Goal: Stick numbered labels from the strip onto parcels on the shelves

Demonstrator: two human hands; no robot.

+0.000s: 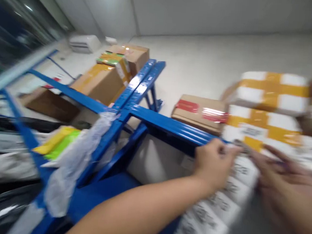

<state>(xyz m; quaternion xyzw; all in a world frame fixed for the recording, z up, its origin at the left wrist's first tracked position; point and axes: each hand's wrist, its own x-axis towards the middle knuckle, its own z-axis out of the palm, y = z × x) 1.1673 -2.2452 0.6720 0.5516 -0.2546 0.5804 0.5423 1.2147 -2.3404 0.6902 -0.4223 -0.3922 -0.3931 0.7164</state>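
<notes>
My left hand [214, 161] is closed in a pinch on the top end of a strip of white printed labels [219, 208], right at the front rail of a blue metal shelf [171, 127]. The strip hangs down from that hand toward the bottom of the view. My right hand [285, 185] is blurred by motion; a finger stretches toward the same top end of the strip, close to the left hand's fingertips. Just behind both hands sit white parcels with yellow tape [267, 107] on the shelf.
A brown cardboard box with red tape [199, 113] lies on the shelf left of the white parcels. More cardboard boxes [107, 77] sit on the far shelf. A clear plastic bag [70, 171] hangs on the blue upright; yellow and green packets [56, 141] lie lower left.
</notes>
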